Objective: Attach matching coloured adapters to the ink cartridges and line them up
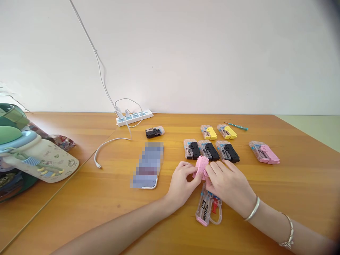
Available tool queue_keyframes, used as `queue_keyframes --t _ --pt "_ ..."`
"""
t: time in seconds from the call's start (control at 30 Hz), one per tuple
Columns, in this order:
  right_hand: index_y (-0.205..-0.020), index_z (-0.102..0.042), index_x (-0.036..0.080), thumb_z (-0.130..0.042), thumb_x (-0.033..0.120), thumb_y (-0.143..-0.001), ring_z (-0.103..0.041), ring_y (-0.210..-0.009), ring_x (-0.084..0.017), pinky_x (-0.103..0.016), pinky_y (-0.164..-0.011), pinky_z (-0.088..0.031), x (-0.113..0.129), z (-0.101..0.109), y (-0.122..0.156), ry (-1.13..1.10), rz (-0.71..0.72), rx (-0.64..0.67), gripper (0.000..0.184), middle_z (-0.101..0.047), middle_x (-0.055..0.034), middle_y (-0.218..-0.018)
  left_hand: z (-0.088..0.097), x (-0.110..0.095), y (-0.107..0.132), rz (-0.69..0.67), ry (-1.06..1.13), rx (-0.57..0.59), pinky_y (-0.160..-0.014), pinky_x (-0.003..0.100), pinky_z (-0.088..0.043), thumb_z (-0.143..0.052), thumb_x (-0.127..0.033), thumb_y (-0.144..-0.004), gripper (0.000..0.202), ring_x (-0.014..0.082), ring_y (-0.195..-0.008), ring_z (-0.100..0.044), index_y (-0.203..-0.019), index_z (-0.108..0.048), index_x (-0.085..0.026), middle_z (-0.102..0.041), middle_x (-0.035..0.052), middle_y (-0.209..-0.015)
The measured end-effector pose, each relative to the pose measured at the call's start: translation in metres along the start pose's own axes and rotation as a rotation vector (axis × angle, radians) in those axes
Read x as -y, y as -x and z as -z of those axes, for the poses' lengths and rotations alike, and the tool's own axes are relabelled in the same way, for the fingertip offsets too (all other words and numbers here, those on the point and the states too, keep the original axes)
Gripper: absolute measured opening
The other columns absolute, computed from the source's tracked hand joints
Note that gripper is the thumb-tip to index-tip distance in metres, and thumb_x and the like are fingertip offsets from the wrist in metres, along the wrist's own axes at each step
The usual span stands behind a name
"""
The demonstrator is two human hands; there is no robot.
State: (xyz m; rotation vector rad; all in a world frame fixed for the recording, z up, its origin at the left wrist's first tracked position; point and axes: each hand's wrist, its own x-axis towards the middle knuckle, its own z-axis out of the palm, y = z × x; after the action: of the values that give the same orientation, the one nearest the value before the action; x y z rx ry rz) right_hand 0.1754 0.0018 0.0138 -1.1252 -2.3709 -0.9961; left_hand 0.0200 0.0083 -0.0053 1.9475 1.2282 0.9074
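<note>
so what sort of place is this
Likely a home or small office: a brown wooden table against a plain white wall, with a long white plastic power strip on it.

Clock centre: the held water gun point(203, 209), between the left hand point(183, 182) and the right hand point(227, 181). On the worktop point(164, 230): at 12 o'clock, a row of three water guns point(209, 151), with a rear pair point(209, 132) behind it; at 1, a screwdriver point(239, 126); at 2, a single water gun point(264, 152); at 10, the phone point(150, 164); at 11, another water gun point(154, 132), then the power strip point(135, 117) behind it.

Pink water gun point(204, 203), apparently between fingers point(190, 171)
</note>
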Motion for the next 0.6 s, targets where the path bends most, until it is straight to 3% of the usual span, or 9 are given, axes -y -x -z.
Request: queue_keyframes --t 0.2,0.6 --pt "-0.065 -0.057 0.015 -0.051 0.016 -0.067 -0.041 -0.053 -0.017 -0.033 -0.054 -0.025 0.008 0.002 -0.010 0.150 0.061 0.126 0.006 -0.048 -0.0026 -0.059 0.002 0.002 0.000 0.044 0.031 -0.022 -0.073 0.028 -0.040 -0.045 -0.027 -0.090 0.031 0.0181 -0.081 -0.047 -0.064 -0.059 -0.019 -0.062 0.0010 -0.070" --pt "-0.088 -0.059 0.009 -0.045 0.011 -0.076 -0.049 -0.052 -0.019 -0.033 -0.048 -0.030 0.019 -0.004 -0.005 0.282 0.046 0.258 0.018 -0.049 -0.0036 -0.067 0.001 0.002 -0.001 0.084 0.050 -0.023 -0.073 0.029 -0.040 -0.043 -0.029 -0.089 0.033 0.0188 -0.083 -0.048 -0.060 -0.056 -0.019 -0.061 0.0019 -0.068"
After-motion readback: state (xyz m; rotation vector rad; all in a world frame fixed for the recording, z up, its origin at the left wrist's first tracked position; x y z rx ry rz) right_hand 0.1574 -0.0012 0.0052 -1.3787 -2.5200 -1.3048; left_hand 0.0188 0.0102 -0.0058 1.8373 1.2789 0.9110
